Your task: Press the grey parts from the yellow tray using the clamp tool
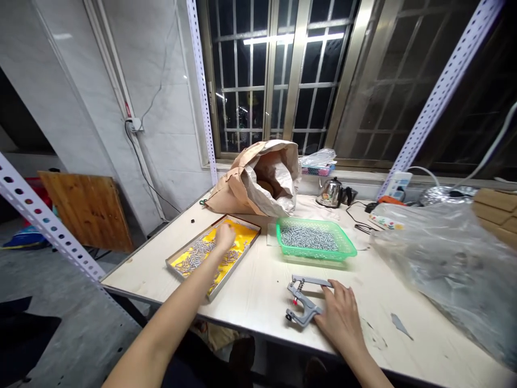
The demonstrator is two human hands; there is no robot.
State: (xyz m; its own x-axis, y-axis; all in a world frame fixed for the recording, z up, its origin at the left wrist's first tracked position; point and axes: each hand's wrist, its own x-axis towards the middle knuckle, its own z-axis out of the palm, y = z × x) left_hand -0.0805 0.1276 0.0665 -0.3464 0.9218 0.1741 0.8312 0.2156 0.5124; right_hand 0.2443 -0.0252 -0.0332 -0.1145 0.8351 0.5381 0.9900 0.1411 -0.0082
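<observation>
Over the shallow tray (236,268), lined in yellow and strewn with small metal pieces (194,257), is my left hand (225,236). Its fingers are closed and point down; whatever they hold is hidden. My right hand (342,313) is wrapped round the handles of grey snap-fastener pliers (309,310), which rest at the table's front. The pliers' jaws face left and stand apart, with a spring and a small red tip between them. Behind the pliers, a green plastic basket (347,249) holds many small silvery metal pieces (309,238).
A large crumpled paper sack (238,188) lies open at the back of the table (258,302). A metal kettle (329,193) stands near the window. Clear plastic sheeting (448,264) covers the right side, near a cardboard box (496,210). A grey scrap (400,325) lies right of my right hand.
</observation>
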